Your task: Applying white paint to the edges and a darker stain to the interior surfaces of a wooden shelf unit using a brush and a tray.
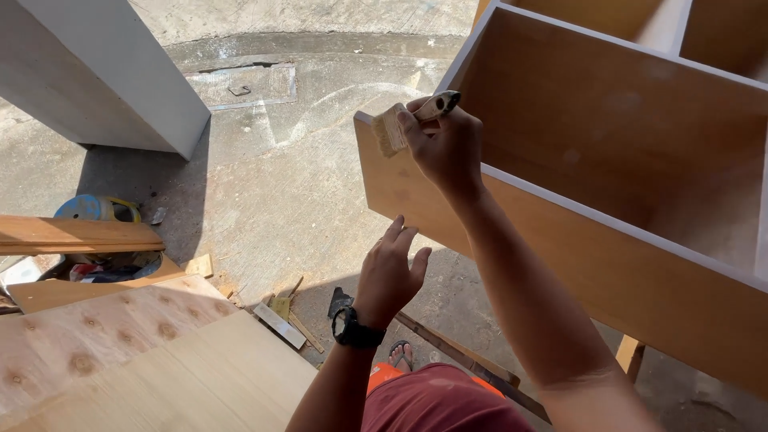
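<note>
My right hand (444,148) grips a small paintbrush (392,128) by its handle, bristles pointing left, at the upper left corner of a brown wooden cabinet (608,264) with white edges. The brush sits just off the cabinet's outer side panel. My left hand (390,272) hovers below it with fingers spread, holding nothing, close to the same panel. A black watch is on that wrist.
Plywood sheets (152,360) lie at the lower left. Wood planks (76,236), a blue tin (88,208) and scraps sit on the dusty concrete floor (280,184). A white panel (96,72) stands at upper left. My sandalled foot shows beneath.
</note>
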